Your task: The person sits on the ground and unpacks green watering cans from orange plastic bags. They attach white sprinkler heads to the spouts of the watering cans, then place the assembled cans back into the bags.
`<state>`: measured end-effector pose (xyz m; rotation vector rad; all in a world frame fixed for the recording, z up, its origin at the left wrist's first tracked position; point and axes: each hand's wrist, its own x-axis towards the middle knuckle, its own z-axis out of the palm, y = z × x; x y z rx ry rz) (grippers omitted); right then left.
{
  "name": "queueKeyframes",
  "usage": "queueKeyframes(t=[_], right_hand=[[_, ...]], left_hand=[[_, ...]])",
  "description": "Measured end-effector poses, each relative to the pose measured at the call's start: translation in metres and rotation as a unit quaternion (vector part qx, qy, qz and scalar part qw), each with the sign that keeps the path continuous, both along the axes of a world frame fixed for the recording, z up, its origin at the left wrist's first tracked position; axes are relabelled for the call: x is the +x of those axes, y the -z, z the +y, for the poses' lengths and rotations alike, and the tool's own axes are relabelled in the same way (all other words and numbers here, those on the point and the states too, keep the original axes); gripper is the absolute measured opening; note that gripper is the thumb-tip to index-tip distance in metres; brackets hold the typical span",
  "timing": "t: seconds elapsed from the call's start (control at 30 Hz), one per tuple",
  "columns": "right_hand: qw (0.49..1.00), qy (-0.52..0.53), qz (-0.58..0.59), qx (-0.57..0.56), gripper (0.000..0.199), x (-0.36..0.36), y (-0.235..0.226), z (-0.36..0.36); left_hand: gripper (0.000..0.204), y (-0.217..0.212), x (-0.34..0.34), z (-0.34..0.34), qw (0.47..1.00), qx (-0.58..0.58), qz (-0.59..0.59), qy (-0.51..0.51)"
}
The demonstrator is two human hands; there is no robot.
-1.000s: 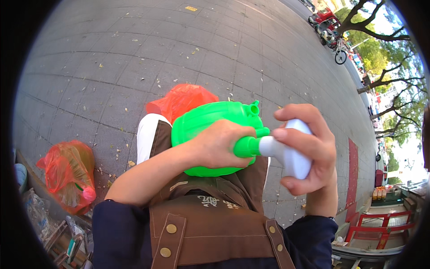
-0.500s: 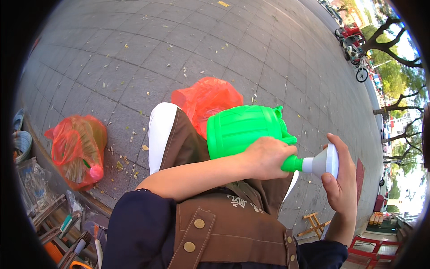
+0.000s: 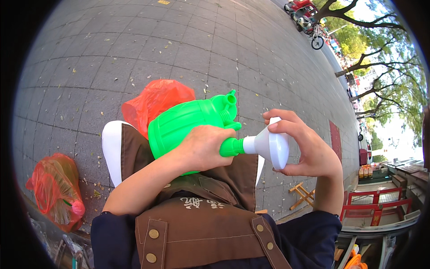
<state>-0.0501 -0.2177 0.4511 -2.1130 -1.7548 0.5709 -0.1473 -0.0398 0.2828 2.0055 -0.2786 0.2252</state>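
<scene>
A bright green plastic watering can (image 3: 181, 123) lies on its side across my lap, its spout pointing right. My left hand (image 3: 204, 148) is wrapped round the spout near its end. On the spout's tip sits a white funnel-shaped sprinkler head (image 3: 265, 144), whose broad face is turned to the right. My right hand (image 3: 313, 145) holds that head by the rim, fingers over the top and thumb underneath. How far the head is seated on the spout I cannot tell.
Behind the can, an orange-red plastic bag (image 3: 154, 101) rests on the grey paving (image 3: 107, 58). Another filled red bag (image 3: 56, 190) stands at the left. A small wooden folding stool (image 3: 302, 196) and a red frame (image 3: 376, 206) are at the right. Trees and parked vehicles line the far right.
The view has shifted, so the scene sits further left. The can has turned, showing its open filler neck. My right hand has gone from an open palm against the sprinkler head to gripping its rim.
</scene>
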Motion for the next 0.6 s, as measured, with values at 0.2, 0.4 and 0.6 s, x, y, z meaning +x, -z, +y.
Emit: queueKeyframes(t=[0.2, 0.4, 0.6], right_hand=[[0.993, 0.108, -0.011, -0.051, 0.076, -0.008, -0.001, 0.006], [0.956, 0.260, 0.041, -0.131, 0.084, -0.019, 0.010, 0.002], [0.997, 0.074, 0.027, -0.009, 0.078, 0.000, 0.019, -0.009]], left_hand=[[0.027, 0.002, -0.001, -0.007, 0.999, 0.016, -0.038, -0.007], [0.028, 0.011, -0.003, -0.008, 0.999, 0.047, -0.022, -0.010], [0.025, 0.010, -0.002, 0.000, 1.000, 0.012, -0.023, -0.005]])
